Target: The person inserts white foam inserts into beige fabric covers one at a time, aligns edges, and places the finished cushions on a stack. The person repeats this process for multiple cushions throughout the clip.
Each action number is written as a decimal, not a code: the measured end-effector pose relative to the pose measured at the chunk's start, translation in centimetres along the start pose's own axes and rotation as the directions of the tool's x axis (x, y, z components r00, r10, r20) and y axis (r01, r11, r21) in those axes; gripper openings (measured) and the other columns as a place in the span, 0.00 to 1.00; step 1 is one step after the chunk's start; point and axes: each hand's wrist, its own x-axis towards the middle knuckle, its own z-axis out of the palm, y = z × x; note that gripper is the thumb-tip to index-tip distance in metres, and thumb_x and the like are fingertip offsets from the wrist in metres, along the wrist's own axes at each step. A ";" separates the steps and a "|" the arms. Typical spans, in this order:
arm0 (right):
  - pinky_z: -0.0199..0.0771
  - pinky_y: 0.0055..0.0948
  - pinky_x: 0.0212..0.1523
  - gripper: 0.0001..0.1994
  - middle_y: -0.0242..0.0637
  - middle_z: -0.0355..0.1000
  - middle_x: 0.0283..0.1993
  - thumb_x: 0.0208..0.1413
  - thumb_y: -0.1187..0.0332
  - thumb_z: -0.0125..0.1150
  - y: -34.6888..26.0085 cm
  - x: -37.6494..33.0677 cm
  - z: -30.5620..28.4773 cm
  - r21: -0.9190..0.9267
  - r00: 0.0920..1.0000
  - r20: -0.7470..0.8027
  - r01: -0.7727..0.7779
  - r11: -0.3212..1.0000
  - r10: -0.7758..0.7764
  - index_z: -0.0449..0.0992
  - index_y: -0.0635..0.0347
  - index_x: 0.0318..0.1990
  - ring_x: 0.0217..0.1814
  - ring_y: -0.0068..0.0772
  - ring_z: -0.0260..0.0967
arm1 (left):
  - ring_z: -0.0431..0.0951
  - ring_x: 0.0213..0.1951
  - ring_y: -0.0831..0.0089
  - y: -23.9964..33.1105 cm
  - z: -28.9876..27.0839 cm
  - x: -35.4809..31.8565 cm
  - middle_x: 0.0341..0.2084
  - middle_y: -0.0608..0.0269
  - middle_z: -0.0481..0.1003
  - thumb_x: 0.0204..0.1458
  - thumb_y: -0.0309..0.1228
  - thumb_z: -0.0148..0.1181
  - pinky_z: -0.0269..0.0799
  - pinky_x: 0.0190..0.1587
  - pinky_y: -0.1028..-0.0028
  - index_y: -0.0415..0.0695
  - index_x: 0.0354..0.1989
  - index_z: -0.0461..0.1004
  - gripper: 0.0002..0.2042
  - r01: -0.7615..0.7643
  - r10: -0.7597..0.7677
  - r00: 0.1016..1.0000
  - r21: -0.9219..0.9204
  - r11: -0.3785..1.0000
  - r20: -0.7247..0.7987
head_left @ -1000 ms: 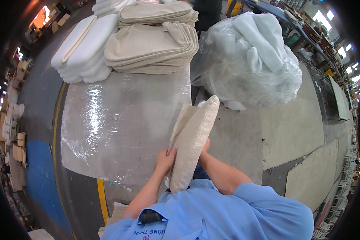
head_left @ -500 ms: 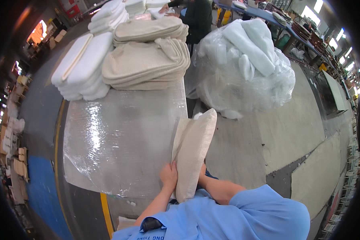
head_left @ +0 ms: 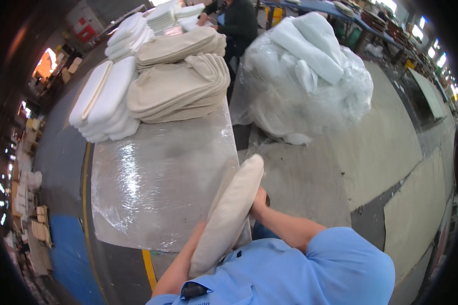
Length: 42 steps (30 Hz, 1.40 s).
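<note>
A beige, padded cushion (head_left: 229, 216) stands on edge before my chest, leaning to the right at its top, over the near right edge of the table. My left hand (head_left: 202, 227) holds it from the left side, mostly covered by the cushion. On its other side, my right hand (head_left: 259, 202) grips the right face, with the fingertips out of sight. A stack of flat beige fabric covers (head_left: 178, 86) lies at the table's far end. White padding pieces (head_left: 107, 96) are piled to the left of that stack.
Clear plastic film covers the table (head_left: 163, 183). Behind it on the right sits a big clear plastic bag (head_left: 305, 96) stuffed with white padding. A co-worker in dark clothing (head_left: 239, 23) stands at the far end. Flat sheets (head_left: 381, 127) cover the floor at right.
The cushion has tilted and shifted left and toward me, turning more of its edge upward. My left hand has slipped farther behind it. My right hand has moved up along its side.
</note>
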 end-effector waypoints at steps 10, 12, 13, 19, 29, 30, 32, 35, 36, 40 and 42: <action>0.78 0.45 0.59 0.31 0.43 0.78 0.60 0.77 0.42 0.39 0.5 -1.5 -6.0 0.529 0.947 0.056 -0.296 0.795 0.315 0.76 0.61 0.63 0.59 0.43 0.77 | 0.83 0.53 0.49 6.5 4.5 8.0 0.50 0.41 0.83 0.67 0.49 0.55 0.75 0.56 0.58 0.34 0.58 0.79 0.27 0.149 -0.150 0.989 0.170 0.974 -0.008; 0.80 0.45 0.54 0.30 0.41 0.81 0.53 0.77 0.42 0.43 -0.4 -1.0 -5.0 0.558 0.927 -0.021 -0.299 0.774 0.374 0.79 0.63 0.58 0.54 0.43 0.80 | 0.81 0.52 0.39 7.6 5.6 9.6 0.47 0.35 0.82 0.68 0.49 0.52 0.74 0.55 0.52 0.34 0.53 0.79 0.26 0.146 -0.147 0.989 0.308 0.940 -0.021; 0.81 0.44 0.53 0.29 0.40 0.81 0.52 0.77 0.44 0.45 -0.3 -0.2 -5.0 0.541 0.924 -0.056 -0.291 0.789 0.379 0.80 0.63 0.57 0.52 0.43 0.80 | 0.80 0.51 0.35 8.2 6.1 10.2 0.46 0.32 0.81 0.69 0.49 0.51 0.74 0.54 0.50 0.34 0.50 0.79 0.25 0.132 -0.136 0.991 0.370 0.920 -0.014; 0.80 0.42 0.43 0.18 0.41 0.83 0.42 0.73 0.58 0.56 5.7 4.4 -6.7 0.406 0.945 -0.141 -0.218 0.888 0.296 0.85 0.64 0.46 0.40 0.42 0.81 | 0.80 0.42 0.34 7.7 8.0 10.6 0.35 0.35 0.81 0.72 0.47 0.48 0.74 0.44 0.45 0.39 0.43 0.78 0.22 0.129 0.030 0.939 0.430 0.894 -0.344; 0.80 0.41 0.51 0.19 0.42 0.83 0.44 0.74 0.54 0.49 10.7 3.1 -10.4 -0.117 0.987 -0.149 -0.070 0.991 0.052 0.83 0.57 0.45 0.47 0.39 0.80 | 0.81 0.44 0.41 6.0 8.8 8.8 0.40 0.42 0.82 0.65 0.37 0.60 0.76 0.47 0.51 0.43 0.49 0.78 0.12 -0.139 0.253 0.939 0.418 0.898 -0.233; 0.80 0.41 0.51 0.20 0.41 0.82 0.44 0.75 0.53 0.47 9.5 0.7 -10.8 -0.055 0.978 -0.167 -0.133 0.990 0.123 0.82 0.56 0.45 0.47 0.38 0.80 | 0.81 0.46 0.43 6.0 9.4 7.8 0.42 0.43 0.82 0.63 0.35 0.61 0.76 0.48 0.53 0.43 0.50 0.78 0.12 -0.167 0.277 0.932 0.401 0.901 -0.235; 0.78 0.39 0.40 0.23 0.39 0.82 0.36 0.77 0.50 0.48 6.5 -1.6 -11.5 0.142 0.943 -0.263 -0.170 0.975 0.203 0.83 0.58 0.43 0.38 0.34 0.79 | 0.81 0.49 0.46 7.2 10.0 7.1 0.46 0.47 0.82 0.61 0.31 0.62 0.76 0.52 0.56 0.44 0.52 0.79 0.12 -0.260 0.345 0.916 0.355 0.898 -0.203; 0.73 0.31 0.36 0.20 0.31 0.78 0.37 0.78 0.49 0.46 5.2 -3.4 -14.3 0.285 0.946 -0.268 -0.105 0.953 0.184 0.80 0.52 0.50 0.38 0.27 0.75 | 0.81 0.52 0.51 11.3 10.7 8.3 0.48 0.51 0.81 0.60 0.25 0.60 0.74 0.58 0.60 0.42 0.52 0.81 0.13 -0.435 0.470 0.879 0.268 0.860 -0.083; 0.68 0.22 0.39 0.15 0.25 0.75 0.42 0.77 0.52 0.49 4.0 -4.7 -15.1 0.335 0.950 -0.221 -0.137 0.932 0.219 0.76 0.48 0.55 0.41 0.21 0.71 | 0.81 0.52 0.53 13.3 11.3 9.1 0.48 0.52 0.82 0.60 0.23 0.59 0.74 0.59 0.61 0.41 0.51 0.81 0.12 -0.514 0.532 0.847 0.248 0.821 -0.006; 0.73 0.31 0.54 0.13 0.30 0.75 0.54 0.73 0.62 0.59 1.9 -7.3 -16.4 0.447 0.991 -0.034 -0.099 0.889 0.127 0.75 0.53 0.60 0.54 0.26 0.73 | 0.81 0.54 0.61 14.7 14.7 13.2 0.49 0.53 0.82 0.60 0.19 0.57 0.72 0.61 0.67 0.39 0.45 0.83 0.10 -0.329 0.366 0.863 -0.163 0.930 0.348; 0.72 0.30 0.56 0.13 0.31 0.75 0.57 0.70 0.67 0.63 2.2 -7.3 -16.5 0.509 0.997 0.033 -0.081 0.857 0.074 0.77 0.55 0.59 0.56 0.25 0.73 | 0.80 0.54 0.67 14.2 15.9 13.9 0.49 0.55 0.82 0.62 0.20 0.56 0.71 0.60 0.69 0.37 0.42 0.82 0.08 -0.165 0.255 0.858 -0.231 0.959 0.446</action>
